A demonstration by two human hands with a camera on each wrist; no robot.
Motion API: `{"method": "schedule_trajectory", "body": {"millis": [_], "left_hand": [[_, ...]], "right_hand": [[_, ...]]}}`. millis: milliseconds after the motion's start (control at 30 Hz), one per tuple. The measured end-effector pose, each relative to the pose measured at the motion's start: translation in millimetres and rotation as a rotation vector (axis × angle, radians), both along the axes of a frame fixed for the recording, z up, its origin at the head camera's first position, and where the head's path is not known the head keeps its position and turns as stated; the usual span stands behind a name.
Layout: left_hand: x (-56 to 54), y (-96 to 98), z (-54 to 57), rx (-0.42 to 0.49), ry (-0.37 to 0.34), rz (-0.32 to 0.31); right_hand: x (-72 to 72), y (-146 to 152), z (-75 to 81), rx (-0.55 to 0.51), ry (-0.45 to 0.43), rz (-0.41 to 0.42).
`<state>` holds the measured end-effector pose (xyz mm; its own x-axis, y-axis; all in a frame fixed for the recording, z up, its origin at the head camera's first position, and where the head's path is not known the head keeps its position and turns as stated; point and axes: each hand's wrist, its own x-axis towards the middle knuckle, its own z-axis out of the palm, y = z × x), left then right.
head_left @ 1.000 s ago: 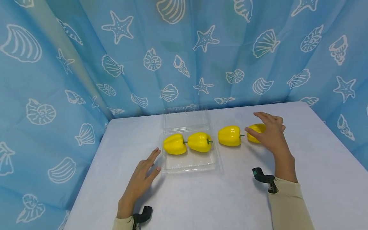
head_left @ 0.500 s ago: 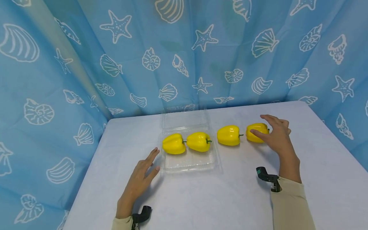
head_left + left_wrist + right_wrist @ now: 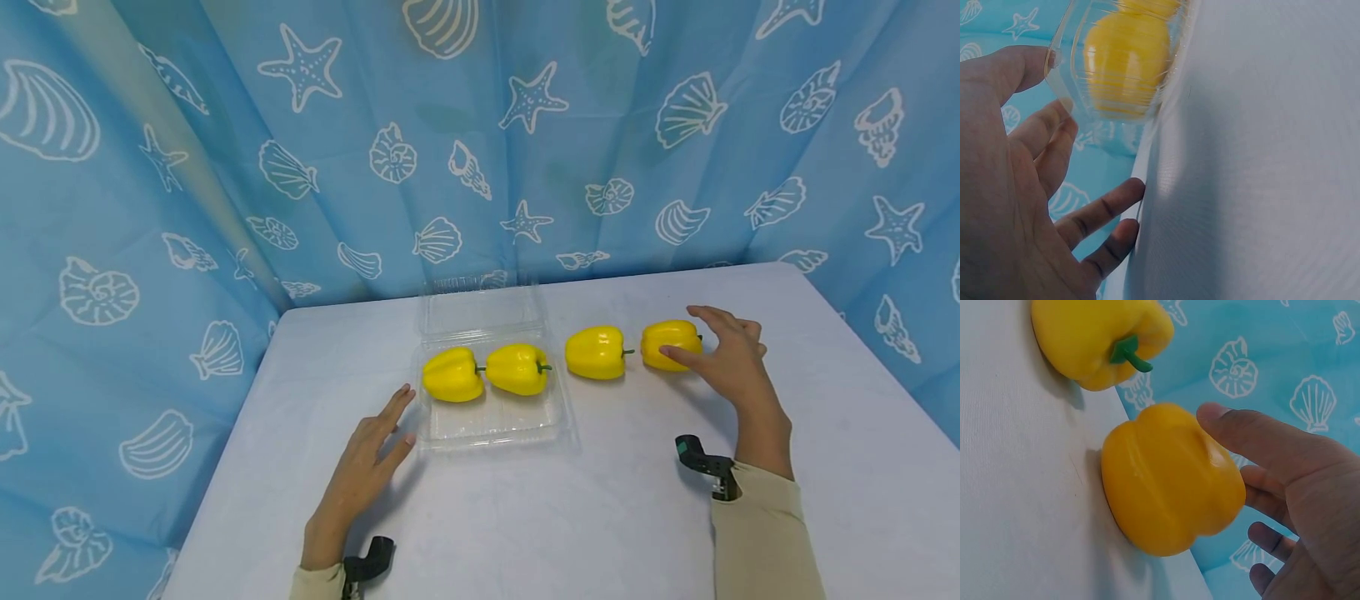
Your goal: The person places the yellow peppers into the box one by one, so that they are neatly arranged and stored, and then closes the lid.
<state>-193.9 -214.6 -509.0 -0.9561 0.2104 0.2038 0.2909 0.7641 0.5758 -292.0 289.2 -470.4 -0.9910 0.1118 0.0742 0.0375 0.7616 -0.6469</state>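
Two yellow bell peppers, one at the left (image 3: 453,375) and one at the right (image 3: 517,369), lie end to end in a clear hinged plastic container (image 3: 491,429). To its right, a third yellow bell pepper (image 3: 595,352) and a fourth (image 3: 670,343) rest on the table. My right hand (image 3: 729,357) is spread at the fourth one, its thumb (image 3: 1235,428) extended close over the pepper; whether it touches cannot be told. My left hand (image 3: 363,458) has its fingers extended at the container's left edge; in the left wrist view the thumb (image 3: 1019,69) overlaps the clear rim.
The container's clear lid (image 3: 483,310) stands open toward the back. A white cloth covers the table (image 3: 570,517). A blue curtain (image 3: 480,150) with shells and starfish hangs behind and at the sides. Each wrist carries a black camera mount.
My right hand has shifted right and slightly toward me, uncovering more of the fourth pepper, which stays in place. The left hand has hardly moved.
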Motion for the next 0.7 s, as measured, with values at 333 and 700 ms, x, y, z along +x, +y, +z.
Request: {"method": "schedule_trajectory", "body": {"millis": [333, 700], "left_hand": [[1.6, 0.2, 0.4, 0.009, 0.008, 0.002], [1.8, 0.4, 1.3, 0.004, 0.013, 0.002]], "right_hand": [[0.7, 5.5, -2.3, 0.028, -0.037, 0.037], [2.0, 8.5, -4.3, 0.033, -0.06, 0.067]]}}
